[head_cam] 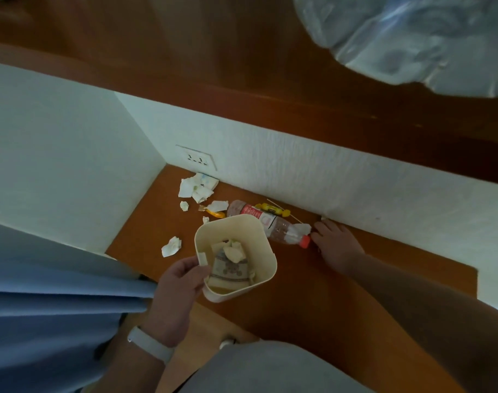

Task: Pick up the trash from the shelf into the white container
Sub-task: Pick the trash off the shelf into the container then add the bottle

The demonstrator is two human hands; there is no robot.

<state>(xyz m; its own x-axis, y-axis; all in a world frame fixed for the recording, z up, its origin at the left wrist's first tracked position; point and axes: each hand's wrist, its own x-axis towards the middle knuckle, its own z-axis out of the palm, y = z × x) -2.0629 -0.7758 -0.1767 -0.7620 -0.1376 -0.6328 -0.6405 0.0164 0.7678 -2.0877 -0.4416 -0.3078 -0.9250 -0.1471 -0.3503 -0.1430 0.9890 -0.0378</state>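
My left hand (pixel 176 282) grips the near rim of the white container (pixel 266 252), which holds crumpled paper and a printed wrapper. My right hand (pixel 334 243) rests on the orange shelf (pixel 355 293) by the wall, fingers spread, fingertips beside a small white scrap (pixel 324 218) and the red cap of a lying plastic bottle (pixel 270 225). Yellow candy wrappers (pixel 271 209) and a thin stick lie behind the bottle. Crumpled white papers (pixel 198 187) sit in the corner, another paper ball (pixel 171 246) left of the container, and an orange wrapper (pixel 212 212) nearby.
White walls close the shelf at the back and left, with a wall socket (pixel 196 158) above the corner. A wooden ledge runs above, with a clear plastic bag (pixel 412 38) at top right. Blue cloth (pixel 57 293) hangs at the left.
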